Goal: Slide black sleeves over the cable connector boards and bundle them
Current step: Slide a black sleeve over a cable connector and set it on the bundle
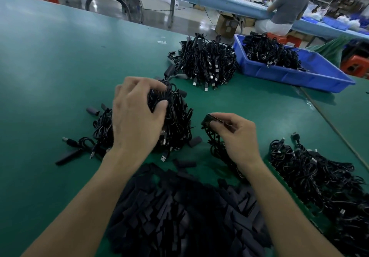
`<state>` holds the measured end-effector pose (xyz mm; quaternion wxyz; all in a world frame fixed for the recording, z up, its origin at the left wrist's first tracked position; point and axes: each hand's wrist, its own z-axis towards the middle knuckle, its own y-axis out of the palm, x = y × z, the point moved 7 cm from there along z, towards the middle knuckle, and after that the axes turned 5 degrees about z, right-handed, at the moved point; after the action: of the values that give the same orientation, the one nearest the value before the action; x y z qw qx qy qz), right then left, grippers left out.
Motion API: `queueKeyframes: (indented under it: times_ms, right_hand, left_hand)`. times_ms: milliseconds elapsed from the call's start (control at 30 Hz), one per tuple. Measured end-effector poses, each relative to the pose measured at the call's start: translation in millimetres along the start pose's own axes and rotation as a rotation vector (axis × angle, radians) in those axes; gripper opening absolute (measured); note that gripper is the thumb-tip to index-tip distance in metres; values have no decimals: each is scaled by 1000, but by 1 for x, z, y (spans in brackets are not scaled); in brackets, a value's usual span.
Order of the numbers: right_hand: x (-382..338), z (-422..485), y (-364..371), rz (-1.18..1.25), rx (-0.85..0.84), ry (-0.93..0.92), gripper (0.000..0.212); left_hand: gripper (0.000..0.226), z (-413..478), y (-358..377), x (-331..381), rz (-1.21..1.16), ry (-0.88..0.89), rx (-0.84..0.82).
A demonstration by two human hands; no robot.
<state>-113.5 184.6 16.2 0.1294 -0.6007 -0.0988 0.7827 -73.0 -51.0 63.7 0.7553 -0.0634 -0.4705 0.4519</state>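
My left hand (137, 115) grips the top of a tangled heap of black cables (175, 121) with USB plugs at the middle of the green table (60, 67). My right hand (233, 135) pinches a flat black sleeve (211, 118) at the end of a cable that hangs down under the palm. A large pile of loose black sleeves (179, 212) lies close in front of me, between my forearms. Stray sleeves are scattered around the heap.
A second cable heap (205, 63) sits further back, next to a blue bin (289, 71) holding more cables. Another cable pile (319, 177) lies at the right edge. A person sits at a far bench (289, 7).
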Motion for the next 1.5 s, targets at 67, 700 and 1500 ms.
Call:
queueKeyframes:
  times_ms: [67, 700, 1500]
  right_hand:
    - [2, 0, -9, 234, -7, 66, 24]
    - [4, -21, 22, 749, -465, 308, 35]
    - [-5, -1, -71, 345, 585, 107, 15]
  left_hand:
    - [13, -6, 4, 17, -84, 126, -24]
    - [23, -48, 74, 26, -823, -260, -698]
    - [11, -6, -8, 40, -1190, -38, -122]
